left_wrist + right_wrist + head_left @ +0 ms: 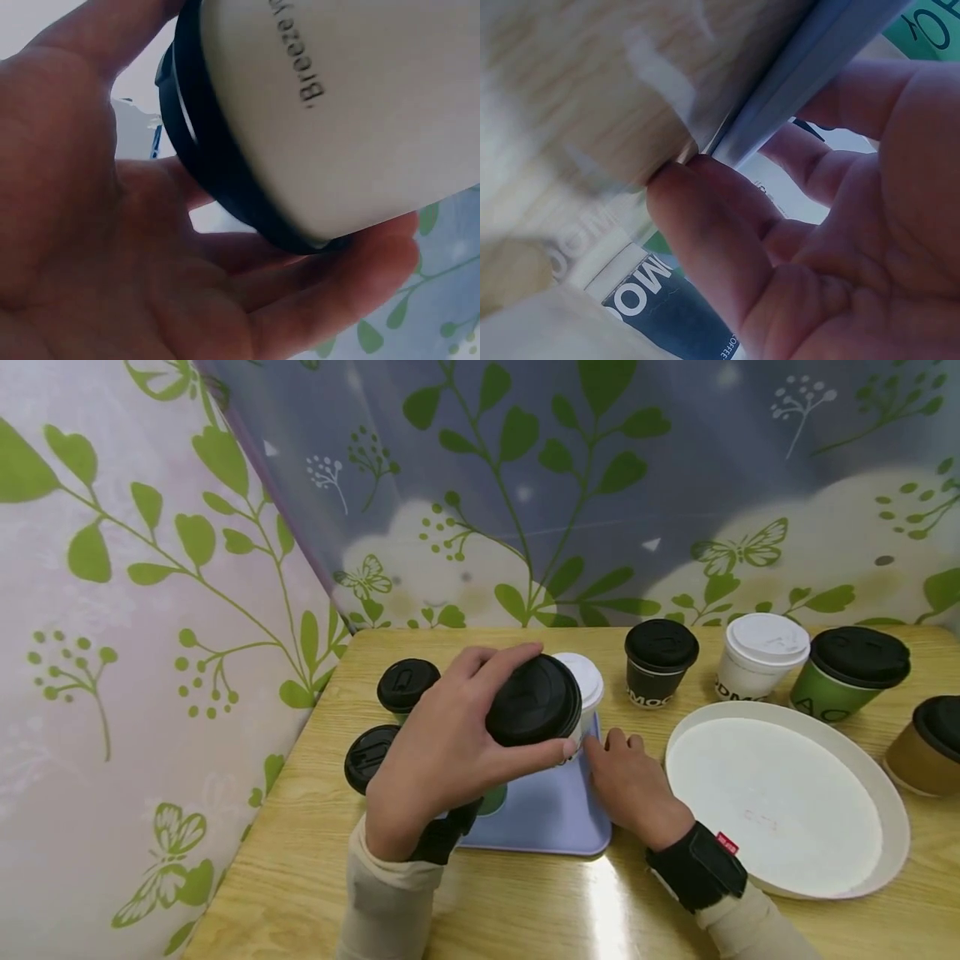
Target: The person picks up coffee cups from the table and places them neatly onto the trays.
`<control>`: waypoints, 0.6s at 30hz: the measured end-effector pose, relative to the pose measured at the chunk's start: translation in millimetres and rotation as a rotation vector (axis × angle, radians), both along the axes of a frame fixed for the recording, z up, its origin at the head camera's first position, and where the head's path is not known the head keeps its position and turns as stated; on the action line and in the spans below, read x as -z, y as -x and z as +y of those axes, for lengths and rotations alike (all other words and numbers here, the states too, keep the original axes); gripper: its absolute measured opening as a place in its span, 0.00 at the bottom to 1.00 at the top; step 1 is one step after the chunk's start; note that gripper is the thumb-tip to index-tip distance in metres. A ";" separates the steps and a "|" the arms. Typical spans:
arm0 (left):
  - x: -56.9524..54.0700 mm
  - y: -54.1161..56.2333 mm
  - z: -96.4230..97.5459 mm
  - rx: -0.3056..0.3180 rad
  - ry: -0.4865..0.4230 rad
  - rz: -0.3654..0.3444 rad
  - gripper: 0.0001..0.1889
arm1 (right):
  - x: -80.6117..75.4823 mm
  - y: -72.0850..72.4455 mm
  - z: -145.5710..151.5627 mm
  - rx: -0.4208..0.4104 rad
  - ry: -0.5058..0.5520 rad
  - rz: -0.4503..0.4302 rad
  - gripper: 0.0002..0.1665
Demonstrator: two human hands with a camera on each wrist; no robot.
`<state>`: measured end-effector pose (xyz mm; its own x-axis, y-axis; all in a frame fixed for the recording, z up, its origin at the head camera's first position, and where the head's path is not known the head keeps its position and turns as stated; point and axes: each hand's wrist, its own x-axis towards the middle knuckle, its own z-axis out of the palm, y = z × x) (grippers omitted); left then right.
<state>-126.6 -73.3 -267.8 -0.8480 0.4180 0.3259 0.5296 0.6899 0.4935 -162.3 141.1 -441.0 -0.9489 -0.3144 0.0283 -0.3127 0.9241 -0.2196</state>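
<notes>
My left hand (442, 735) grips a paper cup with a black lid (534, 700) by its lid end, thumb and fingers spread around it. In the left wrist view the cup's cream side (345, 112) shows printed lettering. This cup is over a lavender-blue tray (555, 818). My right hand (630, 781) holds the tray's right edge; in the right wrist view its fingers (705, 232) are at the rim's outer side, against the wood. A white-lidded cup (585, 681) stands at the tray's far right, partly behind the held cup. Part of a green cup (492, 800) shows beneath my left hand.
Two black-lidded cups (405, 683) stand left of my left hand. A round white tray (780, 810) lies to the right. Around its far side are a black cup (658, 664), a white cup (757, 660), a green cup (840, 681) and a brown cup (922, 752). Patterned walls (450, 527) border the table.
</notes>
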 end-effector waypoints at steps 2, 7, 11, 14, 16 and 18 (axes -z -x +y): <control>-0.3 0.8 -0.5 0.013 0.027 -0.037 0.44 | 0.4 -0.6 0.6 -0.002 0.002 0.010 0.06; 1.8 4.9 0.1 0.064 0.118 -0.178 0.44 | 0.5 0.7 1.0 0.004 0.001 -0.015 0.07; 7.2 9.7 0.8 0.115 0.178 -0.269 0.44 | 1.5 2.2 0.6 0.005 0.000 -0.048 0.10; 11.4 12.9 3.0 0.159 0.197 -0.320 0.42 | 2.5 3.0 0.6 0.006 -0.003 -0.053 0.12; 13.5 14.6 5.9 0.186 0.217 -0.352 0.40 | 2.6 3.1 0.8 0.010 -0.008 -0.055 0.13; 14.7 15.7 9.8 0.210 0.246 -0.374 0.38 | 2.2 3.1 1.3 0.012 -0.010 -0.057 0.14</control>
<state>-142.3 -63.6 -282.5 -0.7775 0.6184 -0.1143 0.4872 0.7072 0.5124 -165.4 142.4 -443.2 -0.9527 -0.3026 -0.0293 -0.2884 0.9300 -0.2277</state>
